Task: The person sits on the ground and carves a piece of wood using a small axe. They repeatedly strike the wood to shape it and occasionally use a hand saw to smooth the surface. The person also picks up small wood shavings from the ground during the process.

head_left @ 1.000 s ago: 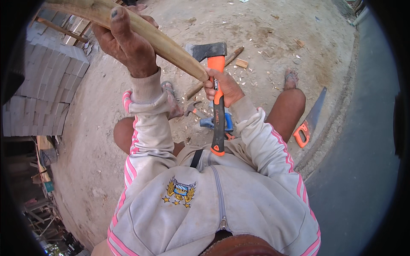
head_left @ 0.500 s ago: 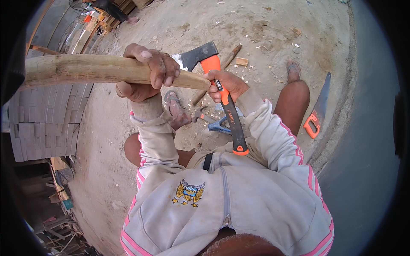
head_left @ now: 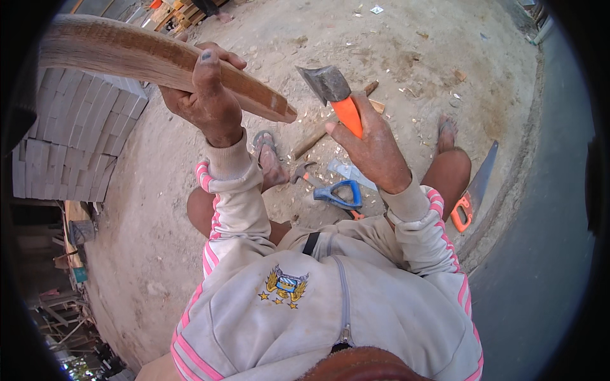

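Observation:
A thick, slightly curved piece of wood (head_left: 149, 57) slants from the upper left toward the middle, its cut end pointing down to the right. My left hand (head_left: 210, 105) is closed around it near that end, thumb on the near side. In my right hand (head_left: 376, 152) is a hatchet (head_left: 329, 84), gripped high on the orange part of its handle, close below the dark metal head. The blade faces up and left, apart from the wood. My palm and forearm hide the rest of the handle.
Between my feet lie a claw hammer (head_left: 304, 170), a blue-handled tool (head_left: 340, 193), a round stick (head_left: 311, 141) and scattered wood chips. An orange-handled handsaw (head_left: 476, 190) rests by my right knee. Grey blocks (head_left: 70, 133) are stacked at left; a person's foot (head_left: 223, 17) shows far off.
My right hand has come away from the wood's end and now grips the hatchet under its head. The wood has turned, its far left part raised, and its cut end slopes down.

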The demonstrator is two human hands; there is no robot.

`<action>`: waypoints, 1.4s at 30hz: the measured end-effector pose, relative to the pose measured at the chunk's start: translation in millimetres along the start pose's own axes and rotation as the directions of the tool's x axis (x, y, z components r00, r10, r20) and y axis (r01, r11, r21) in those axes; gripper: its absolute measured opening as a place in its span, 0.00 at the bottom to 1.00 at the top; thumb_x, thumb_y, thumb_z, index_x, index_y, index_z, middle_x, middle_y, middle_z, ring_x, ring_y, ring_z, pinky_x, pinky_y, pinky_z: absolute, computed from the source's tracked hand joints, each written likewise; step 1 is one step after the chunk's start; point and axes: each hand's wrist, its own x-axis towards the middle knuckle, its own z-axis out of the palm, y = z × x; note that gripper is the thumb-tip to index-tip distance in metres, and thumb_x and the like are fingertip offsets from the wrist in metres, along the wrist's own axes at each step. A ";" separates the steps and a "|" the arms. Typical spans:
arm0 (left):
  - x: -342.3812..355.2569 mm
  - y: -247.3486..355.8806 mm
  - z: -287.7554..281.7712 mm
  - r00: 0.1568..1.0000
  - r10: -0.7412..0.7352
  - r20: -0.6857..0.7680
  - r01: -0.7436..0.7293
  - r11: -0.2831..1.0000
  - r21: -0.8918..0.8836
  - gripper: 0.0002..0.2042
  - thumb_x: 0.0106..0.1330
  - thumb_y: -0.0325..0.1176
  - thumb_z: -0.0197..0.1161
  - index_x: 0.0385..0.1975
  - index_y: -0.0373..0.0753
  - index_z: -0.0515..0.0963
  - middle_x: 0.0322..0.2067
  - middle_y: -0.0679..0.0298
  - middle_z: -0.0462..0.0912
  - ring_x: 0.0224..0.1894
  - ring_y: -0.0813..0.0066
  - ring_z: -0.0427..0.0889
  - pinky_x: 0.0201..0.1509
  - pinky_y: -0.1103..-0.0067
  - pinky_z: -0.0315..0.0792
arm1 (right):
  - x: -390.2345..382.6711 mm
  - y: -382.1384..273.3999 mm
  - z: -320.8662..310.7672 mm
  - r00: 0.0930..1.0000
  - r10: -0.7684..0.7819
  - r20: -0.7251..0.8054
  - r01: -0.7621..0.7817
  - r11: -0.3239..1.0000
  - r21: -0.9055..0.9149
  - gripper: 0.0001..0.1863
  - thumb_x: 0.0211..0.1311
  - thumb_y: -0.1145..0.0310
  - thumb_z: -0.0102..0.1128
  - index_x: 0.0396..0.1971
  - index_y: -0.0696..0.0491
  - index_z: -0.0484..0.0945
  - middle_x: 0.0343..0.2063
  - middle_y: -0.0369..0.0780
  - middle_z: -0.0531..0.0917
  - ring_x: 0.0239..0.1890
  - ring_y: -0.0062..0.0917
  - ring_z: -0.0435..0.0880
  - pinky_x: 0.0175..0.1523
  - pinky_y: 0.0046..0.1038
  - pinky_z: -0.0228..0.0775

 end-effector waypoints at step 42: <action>-58.7 -16.7 26.9 0.969 -0.081 -0.234 0.085 0.996 0.008 0.14 0.56 0.21 0.63 0.41 0.32 0.68 0.28 0.59 0.79 0.27 0.76 0.80 0.31 0.81 0.77 | -12.7 18.1 25.6 0.999 -0.016 -0.038 0.008 0.977 -0.212 0.18 0.69 0.65 0.58 0.50 0.59 0.63 0.24 0.54 0.79 0.30 0.54 0.83 0.33 0.44 0.75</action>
